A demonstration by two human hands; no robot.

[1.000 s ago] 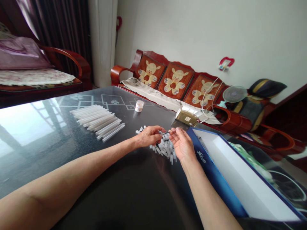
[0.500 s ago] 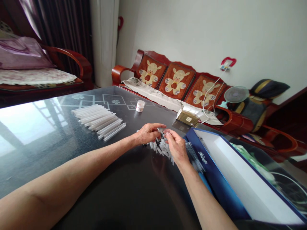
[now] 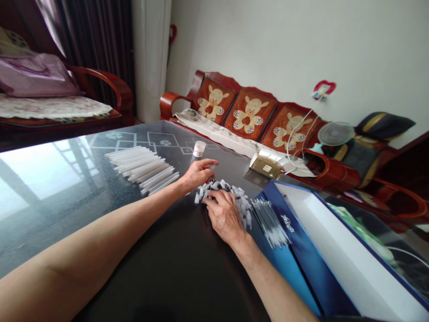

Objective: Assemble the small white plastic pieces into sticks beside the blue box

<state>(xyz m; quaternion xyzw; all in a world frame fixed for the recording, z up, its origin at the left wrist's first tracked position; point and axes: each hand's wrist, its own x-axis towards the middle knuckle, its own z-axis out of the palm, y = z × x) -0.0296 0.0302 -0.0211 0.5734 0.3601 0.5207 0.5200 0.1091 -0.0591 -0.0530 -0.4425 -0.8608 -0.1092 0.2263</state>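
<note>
On the dark glass tabletop (image 3: 161,277), the left hand (image 3: 197,175) lay open just beyond a heap of small white plastic pieces (image 3: 224,193), while the right hand (image 3: 225,217) rested on it, fingers loosely curled, any hold impossible to tell.

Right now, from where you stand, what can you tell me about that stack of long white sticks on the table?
The stack of long white sticks lies flat on the glossy dark tabletop, just left of the person's left hand. The sticks are straight, slim and milky white, and they look like plastic, though the picture can't show whether they are hollow. They lie side by side in a loose, slanting fan, some slightly overlapping. No hand rests on them.
</note>
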